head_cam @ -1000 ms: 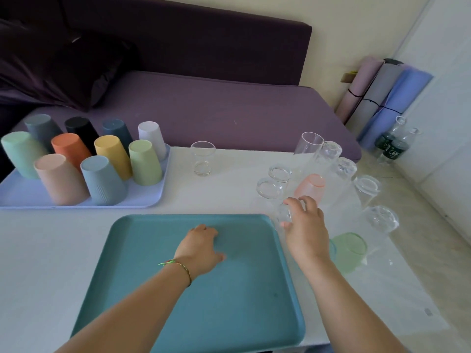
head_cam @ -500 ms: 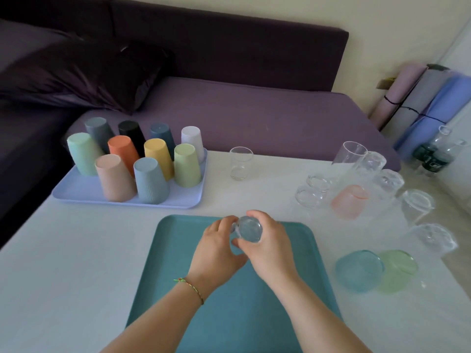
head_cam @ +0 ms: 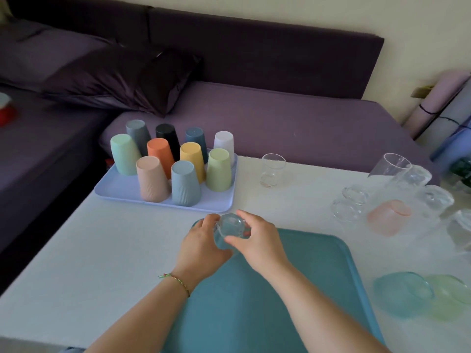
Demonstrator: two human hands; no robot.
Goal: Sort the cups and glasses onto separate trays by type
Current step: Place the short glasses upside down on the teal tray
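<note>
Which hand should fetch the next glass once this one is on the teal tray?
Probably the right hand: the loose glasses stand on its side, while the left hand would cross the tray.

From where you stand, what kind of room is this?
Most likely a living room in a home: a purple sofa with a dark cushion runs behind the white table, and rolled mats lean against the wall at the right.

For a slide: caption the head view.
Left hand and right hand hold a clear glass at the teal tray; coloured cups stand on the lavender tray.
</note>
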